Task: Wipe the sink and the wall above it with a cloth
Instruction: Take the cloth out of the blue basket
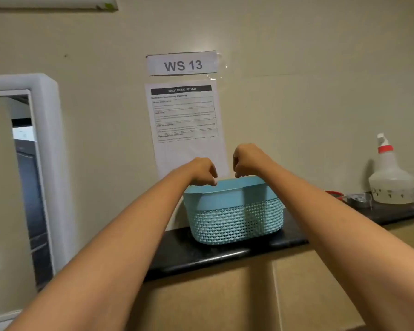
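Note:
A light blue woven plastic basket stands on a black shelf against the beige wall. Both my arms reach up to it. My left hand hovers over the basket's far rim with its fingers curled downward. My right hand is beside it, fingers bent down in the same way above the rim. I see nothing held in either hand. The inside of the basket is hidden. No cloth and no sink are in view.
A white spray bottle with a red collar stands at the shelf's right end, beside a small metal object. Paper sheets are taped to the wall behind the basket. A white-framed mirror hangs at left.

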Demonstrator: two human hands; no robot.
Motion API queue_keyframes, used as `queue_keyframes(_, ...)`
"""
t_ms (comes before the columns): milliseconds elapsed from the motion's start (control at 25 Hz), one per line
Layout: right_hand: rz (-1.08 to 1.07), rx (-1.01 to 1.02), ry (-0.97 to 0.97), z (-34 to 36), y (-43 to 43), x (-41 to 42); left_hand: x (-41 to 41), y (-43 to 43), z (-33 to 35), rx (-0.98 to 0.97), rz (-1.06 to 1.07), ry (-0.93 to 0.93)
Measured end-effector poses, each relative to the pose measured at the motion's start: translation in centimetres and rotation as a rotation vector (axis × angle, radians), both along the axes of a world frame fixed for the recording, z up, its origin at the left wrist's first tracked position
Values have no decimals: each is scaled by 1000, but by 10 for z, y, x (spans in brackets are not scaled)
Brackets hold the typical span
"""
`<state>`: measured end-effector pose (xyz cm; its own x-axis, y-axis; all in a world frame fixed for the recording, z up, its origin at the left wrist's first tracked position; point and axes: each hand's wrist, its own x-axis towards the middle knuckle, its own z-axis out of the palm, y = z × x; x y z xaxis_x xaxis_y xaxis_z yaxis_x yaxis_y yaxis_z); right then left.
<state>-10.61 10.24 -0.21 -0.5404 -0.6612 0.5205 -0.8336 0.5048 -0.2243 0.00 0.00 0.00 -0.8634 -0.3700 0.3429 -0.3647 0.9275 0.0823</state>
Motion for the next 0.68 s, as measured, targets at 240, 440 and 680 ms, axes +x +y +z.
queue_keyframes(240, 92, 249, -202, -14, -17, -29, -47, -16, -9, 329, 162, -488)
queue_keyframes(440, -55, 540, -333, -22, -30, -49, -57, -39, -17, 291, 274, -682)
queue_keyframes(680, -103, 593, -328, -15, -30, -48, -52, -36, -21, 288, 302, -734)
